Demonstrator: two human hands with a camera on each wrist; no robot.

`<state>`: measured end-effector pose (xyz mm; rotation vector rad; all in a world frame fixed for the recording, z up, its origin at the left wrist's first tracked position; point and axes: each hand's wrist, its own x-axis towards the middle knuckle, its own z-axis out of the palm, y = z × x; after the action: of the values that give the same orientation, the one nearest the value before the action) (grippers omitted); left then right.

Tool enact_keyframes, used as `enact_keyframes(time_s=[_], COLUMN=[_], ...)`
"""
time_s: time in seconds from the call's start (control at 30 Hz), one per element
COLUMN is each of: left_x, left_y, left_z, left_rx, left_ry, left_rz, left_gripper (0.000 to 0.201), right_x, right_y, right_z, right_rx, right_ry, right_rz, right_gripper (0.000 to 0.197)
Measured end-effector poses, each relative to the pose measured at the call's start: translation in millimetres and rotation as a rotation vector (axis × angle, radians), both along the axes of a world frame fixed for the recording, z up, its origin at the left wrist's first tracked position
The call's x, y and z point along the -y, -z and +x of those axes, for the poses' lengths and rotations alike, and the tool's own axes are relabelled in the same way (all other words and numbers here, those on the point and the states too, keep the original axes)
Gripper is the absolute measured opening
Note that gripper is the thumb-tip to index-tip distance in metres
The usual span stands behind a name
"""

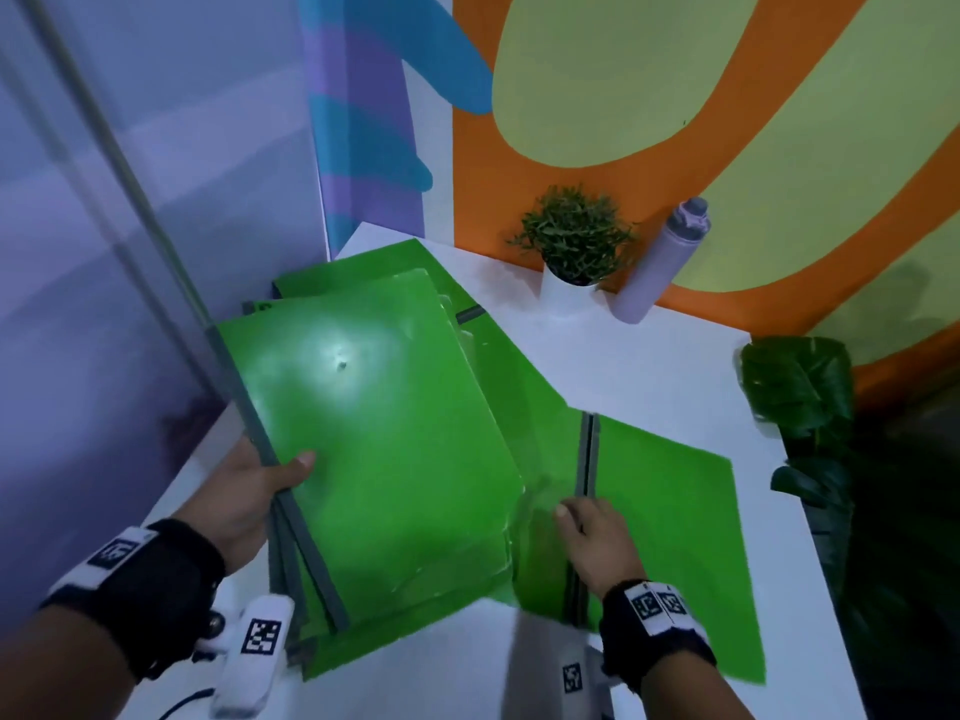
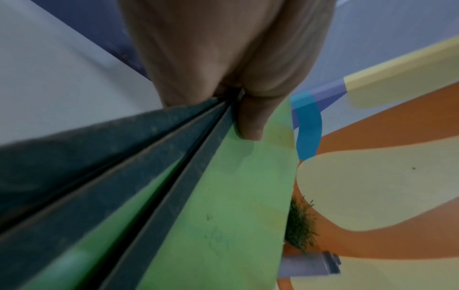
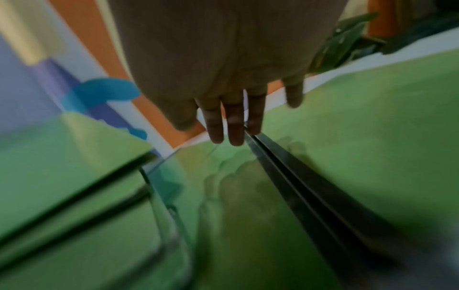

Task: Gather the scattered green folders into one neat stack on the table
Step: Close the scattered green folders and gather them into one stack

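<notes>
Folders (image 1: 384, 439) fanned, spines uneven

No readable text anywhere.
The only markings are black-and-white square code tags (image 1: 261, 636) on the white wrist-mounted camera housings and wristbands (image 1: 655, 605); they carry no letters or numbers.

Bare table (image 1: 649, 366) before plant (image 1: 574, 241) (bottle (image 1: 660, 262) beside)

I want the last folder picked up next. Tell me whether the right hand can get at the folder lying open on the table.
Probably yes: the right hand, fingers straight, is already over the open folder's grey spine, with nothing between them.
</notes>
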<state>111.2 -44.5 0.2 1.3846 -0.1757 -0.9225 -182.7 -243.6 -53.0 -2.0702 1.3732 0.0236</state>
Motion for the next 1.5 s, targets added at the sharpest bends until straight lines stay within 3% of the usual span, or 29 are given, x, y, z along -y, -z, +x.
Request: enact_keyframes(time_s=[0.07, 0.17, 0.33, 0.4, 0.47, 0.5, 0.63, 0.7, 0.8, 0.9, 0.97, 1.07, 1.13, 1.27, 1.37, 1.5], left_x=[6, 23, 66, 82, 92, 95, 84, 71, 50, 32, 34, 41, 45, 52, 50, 44], left_y=[1, 6, 12, 12, 21, 28, 69, 74, 68, 67, 67, 77, 84, 85, 92, 100], left_z=[-6, -11, -15, -20, -22, -23, -17, -29, -62, -77, -66, -41, -32, -31, -39, -49], left_rx=[-0.027, -0.030, 0.035, 0.097, 0.252, 0.410, 0.980, 1.109, 1.238, 1.225, 1.227, 1.181, 1.133, 1.109, 1.184, 1.139], left_ry=[0.097, 0.297, 0.507, 0.552, 0.599, 0.667, 0.981, 1.042, 1.104, 1.080, 0.896, 0.619, 0.623, 0.620, 0.633, 0.622], left_rz=[0.013, 0.033, 0.139, 0.220, 0.354, 0.472, 0.865, 0.914, 0.818, 0.627, 0.577, 0.723, 0.837, 0.857, 0.917, 0.972], left_gripper=[0.043, 0.057, 0.090, 0.085, 0.069, 0.063, 0.062, 0.063, 0.052, 0.038, 0.034, 0.051, 0.056, 0.028, 0.024, 0.024], right_x=[-5, -8, 4, 10, 17, 20, 24, 24, 22, 18, 13, 3, -3, -8, -9, -11], right_y=[-14, -20, -17, -17, -15, -13, -7, -5, -2, 1, 4, 13, 17, 23, 30, 39], right_z=[9, 22, 5, -4, -15, -20, -41, -48, -53, -58, -62, -70, -75, -87, -87, -84], right_rx=[0.275, 0.439, 0.610, 0.658, 0.694, 0.697, 0.700, 0.688, 0.654, 0.602, 0.576, 0.545, 0.527, 0.467, 0.433, 0.373], right_ry=[0.156, 0.291, 0.471, 0.517, 0.552, 0.573, 0.657, 0.675, 0.691, 0.705, 0.723, 0.750, 0.770, 0.783, 0.848, 0.873], right_rz=[0.270, 0.543, 0.595, 0.562, 0.532, 0.517, 0.474, 0.481, 0.478, 0.486, 0.505, 0.542, 0.570, 0.606, 0.626, 0.558], right_gripper=[0.050, 0.059, 0.071, 0.069, 0.067, 0.066, 0.067, 0.067, 0.065, 0.063, 0.063, 0.064, 0.064, 0.068, 0.066, 0.065])
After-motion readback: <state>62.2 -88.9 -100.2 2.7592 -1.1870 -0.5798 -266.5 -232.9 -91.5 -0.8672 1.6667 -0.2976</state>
